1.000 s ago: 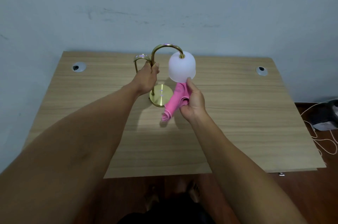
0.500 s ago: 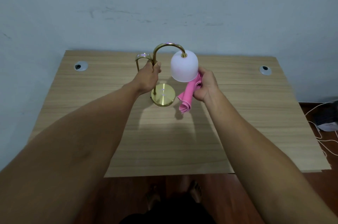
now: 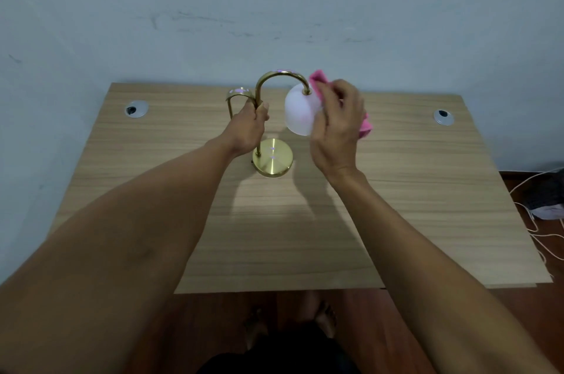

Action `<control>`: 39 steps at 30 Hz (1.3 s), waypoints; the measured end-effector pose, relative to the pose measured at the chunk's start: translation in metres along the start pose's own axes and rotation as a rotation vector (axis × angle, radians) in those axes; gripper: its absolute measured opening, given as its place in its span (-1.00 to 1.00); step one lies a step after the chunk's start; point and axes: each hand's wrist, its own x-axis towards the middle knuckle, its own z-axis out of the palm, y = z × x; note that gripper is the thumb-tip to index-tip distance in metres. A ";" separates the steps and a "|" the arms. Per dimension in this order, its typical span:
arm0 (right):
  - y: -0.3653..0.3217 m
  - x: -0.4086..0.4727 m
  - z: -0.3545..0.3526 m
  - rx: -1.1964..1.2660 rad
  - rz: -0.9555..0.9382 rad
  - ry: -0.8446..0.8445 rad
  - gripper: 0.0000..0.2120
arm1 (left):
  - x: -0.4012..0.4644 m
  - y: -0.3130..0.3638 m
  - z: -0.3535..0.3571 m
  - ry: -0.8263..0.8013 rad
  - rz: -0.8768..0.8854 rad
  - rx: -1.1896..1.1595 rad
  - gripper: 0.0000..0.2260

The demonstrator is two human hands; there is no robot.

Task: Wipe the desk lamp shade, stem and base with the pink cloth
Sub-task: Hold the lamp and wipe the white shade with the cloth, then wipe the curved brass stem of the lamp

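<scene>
Fingers of the right hand curl over the pink cloth, pressing it against the white shade on its 3 o'clock side. One end of the cloth pokes up past the fingertips at 12 o'clock of the shade, beside the brass knob where the shade hangs; the other end sticks out from under the hand at about 4 o'clock. The hand covers the shade's right flank, so how much cloth lies between palm and shade cannot be told.

Fingers of the left hand are wrapped tight round the gold stem, closed on its upright part at 9 o'clock of the shade, with the thumb laid along the stem. Above the grip the stem arches over to the shade. A smaller gold loop stands just beside the left hand at its 11 o'clock.

Below the grip the stem meets the round gold base, which sits flat on the wooden bench, at 6 o'clock of the left hand. The shade hangs above the bench at 1 o'clock of the base, not touching it.

Two round cable holes are set in the bench, one far out at 9 o'clock of the lamp, the other far out at 3 o'clock. White cords trail on the floor past the bench's right edge.
</scene>
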 end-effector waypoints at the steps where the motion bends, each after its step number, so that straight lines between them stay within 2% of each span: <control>1: 0.001 -0.002 0.004 -0.099 -0.135 -0.075 -0.51 | 0.000 0.000 0.000 0.002 0.000 -0.001 -0.64; 3: 0.007 -0.007 0.008 -0.250 -0.290 -0.180 -0.48 | 0.000 0.000 0.001 0.009 0.010 0.009 -0.64; 6: 0.026 -0.022 0.009 -0.374 -0.432 -0.178 -0.54 | 0.000 0.000 0.001 0.004 0.011 0.008 -0.62; 11: 0.052 -0.042 0.002 -0.390 -0.614 -0.199 -0.69 | 0.000 0.004 0.000 -0.007 0.014 0.008 -0.62; 14: 0.071 -0.060 -0.003 -0.370 -0.634 -0.348 -0.68 | 0.001 0.002 -0.001 -0.019 0.009 0.008 -0.60; 16: 0.080 -0.074 -0.008 -0.308 -0.466 -0.437 -0.63 | 0.002 0.000 -0.001 -0.019 0.010 0.008 -0.60; 17: 0.081 -0.080 -0.011 -0.258 -0.291 -0.432 -0.57 | 0.002 0.000 -0.001 -0.015 0.011 0.010 -0.61; 20: 0.070 -0.071 -0.021 -0.107 0.295 -0.142 -0.50 | 0.003 -0.001 -0.001 -0.007 0.021 0.027 -0.65; 21: 0.063 -0.059 -0.022 -0.059 0.381 -0.041 -0.51 | 0.003 -0.002 -0.001 -0.006 0.023 0.029 -0.67; 22: 0.054 -0.044 -0.023 -0.010 0.388 0.032 -0.51 | 0.003 -0.002 -0.001 -0.004 0.026 0.032 -0.68; 24: 0.033 -0.010 -0.024 0.054 0.243 0.079 -0.52 | 0.003 -0.002 0.000 0.007 0.033 0.034 -0.69; 26: 0.014 0.014 -0.020 0.036 0.061 0.049 -0.57 | 0.002 -0.001 0.001 0.014 0.032 0.031 -0.67; 29: 0.004 0.016 -0.010 -0.117 -0.270 -0.068 -0.72 | 0.001 -0.001 0.001 0.009 0.020 0.014 -0.63; 31: 0.011 0.002 -0.001 -0.273 -0.444 -0.176 -0.70 | 0.002 -0.003 0.001 0.013 0.018 0.013 -0.62; 33: 0.020 -0.014 0.006 -0.390 -0.526 -0.227 -0.66 | 0.003 -0.004 0.001 0.018 0.022 0.022 -0.62; 36: 0.034 -0.032 0.006 -0.419 -0.618 -0.273 -0.75 | 0.004 -0.002 0.001 0.015 0.011 0.013 -0.61; 39: 0.050 -0.057 0.000 -0.415 -0.612 -0.474 -0.71 | 0.002 -0.001 0.001 0.016 0.005 0.015 -0.61</control>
